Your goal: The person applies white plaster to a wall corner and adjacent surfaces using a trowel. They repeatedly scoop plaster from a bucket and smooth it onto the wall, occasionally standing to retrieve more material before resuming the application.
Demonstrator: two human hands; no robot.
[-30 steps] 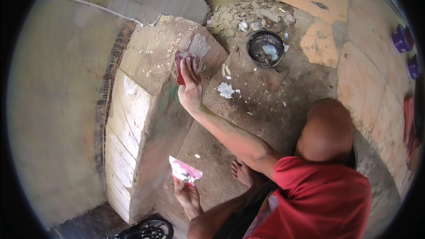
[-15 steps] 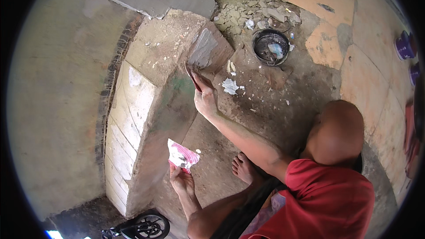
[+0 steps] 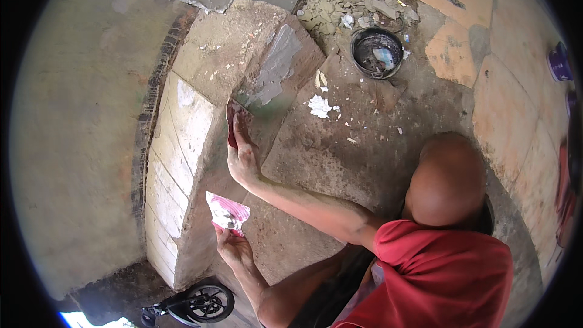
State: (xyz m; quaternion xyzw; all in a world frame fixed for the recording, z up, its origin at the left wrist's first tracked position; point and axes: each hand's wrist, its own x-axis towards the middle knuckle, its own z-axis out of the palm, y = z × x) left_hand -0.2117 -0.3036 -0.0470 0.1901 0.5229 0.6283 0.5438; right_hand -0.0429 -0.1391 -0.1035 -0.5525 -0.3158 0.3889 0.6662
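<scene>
Here, grey-smeared ledge (image 3: 221,42), rubble (image 3: 349,9), black basin (image 3: 364,68); right hand (image 3: 244,157), fingers straight, clasps dark-red sheet (image 3: 231,124), left hand (image 3: 235,249) pinches pink sheet (image 3: 231,210).

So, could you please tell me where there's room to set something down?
Brown floor between the white scraps and right forearm looks mostly bare, as do orange tiles left of the purple container. Crowded: rubble beside the black basin.
</scene>
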